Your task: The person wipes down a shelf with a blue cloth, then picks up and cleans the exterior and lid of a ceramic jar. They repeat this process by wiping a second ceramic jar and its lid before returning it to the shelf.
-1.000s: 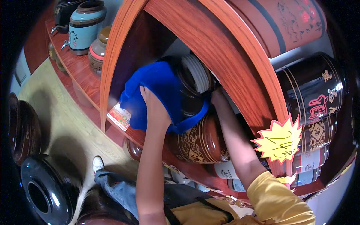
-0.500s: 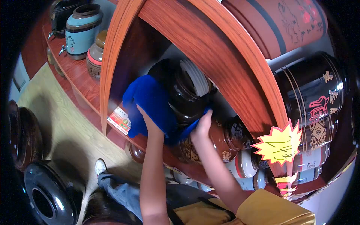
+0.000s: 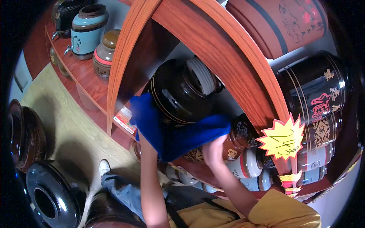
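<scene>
A blue cloth (image 3: 178, 136) stretches between my two hands, in front of a dark glazed jar (image 3: 178, 95) in the shelf bay. My left hand (image 3: 143, 141) grips the cloth's left end, its fingers hidden in the folds. With the thumb and fingers closed, my right hand (image 3: 215, 149) holds the right end by its edge. The jar has thin gold lines and a white ribbed ring (image 3: 201, 76) around its neck. The cloth overlaps the jar's lower side in this view.
A curved wooden shelf frame (image 3: 228, 45) arches over the jar. A yellow starburst price tag (image 3: 282, 137) hangs on it at right. A light-blue jar with a tap (image 3: 89, 34) stands on the left shelf. Large dark jars (image 3: 57, 193) stand on the floor at lower left.
The cloth has come down off the jar's front and spread wider, exposing more of the jar. My right hand has moved right and down; my left hand has shifted slightly left and down.
</scene>
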Action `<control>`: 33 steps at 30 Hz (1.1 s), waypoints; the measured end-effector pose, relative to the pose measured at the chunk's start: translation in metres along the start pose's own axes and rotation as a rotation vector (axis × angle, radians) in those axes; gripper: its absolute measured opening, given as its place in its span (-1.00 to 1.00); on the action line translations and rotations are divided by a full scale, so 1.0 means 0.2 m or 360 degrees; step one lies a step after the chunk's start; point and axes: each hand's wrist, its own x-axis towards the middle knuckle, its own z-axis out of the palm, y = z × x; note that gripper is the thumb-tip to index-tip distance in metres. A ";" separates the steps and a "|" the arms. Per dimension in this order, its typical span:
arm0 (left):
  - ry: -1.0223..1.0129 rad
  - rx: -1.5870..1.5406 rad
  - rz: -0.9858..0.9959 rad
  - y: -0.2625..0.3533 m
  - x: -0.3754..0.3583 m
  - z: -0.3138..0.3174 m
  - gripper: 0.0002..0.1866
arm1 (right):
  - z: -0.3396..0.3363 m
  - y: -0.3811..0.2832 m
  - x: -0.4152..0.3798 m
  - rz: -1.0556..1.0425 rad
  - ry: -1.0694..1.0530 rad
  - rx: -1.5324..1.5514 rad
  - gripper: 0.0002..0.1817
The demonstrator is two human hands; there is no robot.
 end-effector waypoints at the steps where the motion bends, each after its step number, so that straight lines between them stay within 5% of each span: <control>1: -0.0090 0.0191 0.0114 0.05 0.03 0.03 -0.66 | -0.04 -0.02 0.04 -0.0047 0.0059 0.0078 -0.40; 4: -0.0369 0.0758 0.0465 0.21 0.20 0.17 -0.67 | -0.13 -0.08 0.19 -0.0148 0.0255 -0.0076 -0.41; 8: -0.0641 0.1315 0.0833 0.33 0.18 0.30 -0.68 | 0.07 -0.26 0.34 -0.0438 0.0095 -0.0322 -0.46; 10: -0.0024 0.0748 0.1035 0.19 0.22 0.43 -0.70 | 0.08 -0.26 0.45 -0.0264 -0.0134 0.0087 -0.49; 11: -0.0145 0.0869 0.0808 0.15 0.23 0.46 -0.67 | 0.07 -0.25 0.52 -0.0271 -0.0134 0.0086 -0.49; 14: -0.0049 0.0680 0.0827 0.15 0.24 0.48 -0.65 | 0.06 -0.21 0.67 -0.0145 -0.0194 0.0012 -0.46; 18: 0.0004 0.0863 0.0828 0.11 0.24 0.47 -0.62 | 0.10 -0.16 0.71 -0.0373 0.0083 -0.0175 -0.43; 20: -0.0259 0.1000 0.0673 0.12 0.25 0.43 -0.60 | 0.11 -0.15 0.70 -0.0378 0.0112 -0.0135 -0.42; 25: -0.0197 0.0757 0.0768 0.09 0.27 0.41 -0.60 | 0.17 -0.27 0.56 -0.0985 -0.0130 -0.1460 -0.41; 28: -0.0156 0.0727 0.0800 0.08 0.27 0.42 -0.60 | -0.19 0.20 0.93 -0.1474 0.0073 -0.1824 -0.51; 31: -0.0187 0.0737 0.0729 0.10 0.28 0.41 -0.59 | -0.21 0.11 0.89 -0.1800 0.0070 -0.2450 -0.51; 33: -0.0191 0.0715 0.0666 0.09 0.28 0.41 -0.58 | -0.17 0.09 0.86 -0.1723 0.0032 -0.2428 -0.51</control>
